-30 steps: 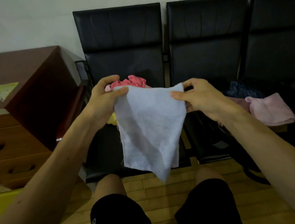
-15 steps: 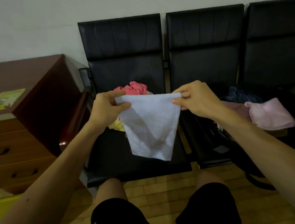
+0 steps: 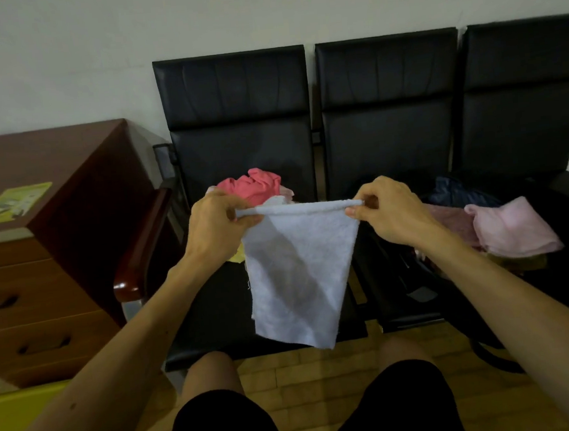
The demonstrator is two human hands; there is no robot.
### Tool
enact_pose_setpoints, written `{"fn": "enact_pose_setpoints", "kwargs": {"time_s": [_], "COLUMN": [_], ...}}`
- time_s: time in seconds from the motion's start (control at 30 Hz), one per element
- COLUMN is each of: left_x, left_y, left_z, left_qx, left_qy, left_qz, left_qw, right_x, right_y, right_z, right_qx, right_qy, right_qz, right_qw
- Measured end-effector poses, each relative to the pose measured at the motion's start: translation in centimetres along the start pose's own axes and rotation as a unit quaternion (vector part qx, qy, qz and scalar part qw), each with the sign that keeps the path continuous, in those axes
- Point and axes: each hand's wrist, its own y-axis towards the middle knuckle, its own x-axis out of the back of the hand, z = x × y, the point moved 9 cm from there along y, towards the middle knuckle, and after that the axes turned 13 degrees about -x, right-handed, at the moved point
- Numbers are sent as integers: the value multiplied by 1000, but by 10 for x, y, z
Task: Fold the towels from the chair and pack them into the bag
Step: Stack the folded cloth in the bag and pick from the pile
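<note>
Waiting room, joined black chairs point(image 3: 391, 120), wooden desk point(image 3: 51, 201)

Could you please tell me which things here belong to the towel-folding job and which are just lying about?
Job:
white towel, held by left hand and right hand
red towel
pink towels
black bag

Lying about:
wooden desk
yellow-green leaflet

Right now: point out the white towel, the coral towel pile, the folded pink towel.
white towel point(image 3: 298, 276), head view, middle of hanging cloth
coral towel pile point(image 3: 253, 187), head view, top of heap
folded pink towel point(image 3: 514, 226), head view, upper face
</note>
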Motion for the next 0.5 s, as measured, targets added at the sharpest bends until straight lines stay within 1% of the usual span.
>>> {"fn": "enact_pose_setpoints", "kwargs": {"time_s": [0.07,0.1,0.17,0.27,0.3,0.37,0.4,0.43,0.5], "left_x": [-4,-6,-11,-16,-18,-23,-25,-26,-28], "left_y": [-1,-2,-6,-16,-19,-24,-25,-26,-26], "left_z": [3,4,-1,-18,-21,-27,-29,-30,-32], "left_qx": [10,17,19,20,28,42,46,48,41], "left_qy": [-13,-36,-125,-289,-326,-355,-357,-357,-351], "left_qz": [17,31,59,75,74,71,65,55,29], "left_qw": [1000,999,990,954,942,931,931,931,935], "right_x": [-3,-5,-15,-36,-44,-53,-54,-54,-59], "right_y": [0,-2,-5,-13,-17,-22,-24,-26,-29], "right_z": [-11,-16,-31,-48,-51,-54,-56,-57,-63], "right_qx": [-15,-25,-54,-84,-89,-92,-91,-93,-112], "right_qy": [56,88,164,241,260,310,350,407,546], "right_qz": [27,45,85,147,171,201,207,206,200], "right_qw": [998,995,981,956,946,925,909,885,806]}}
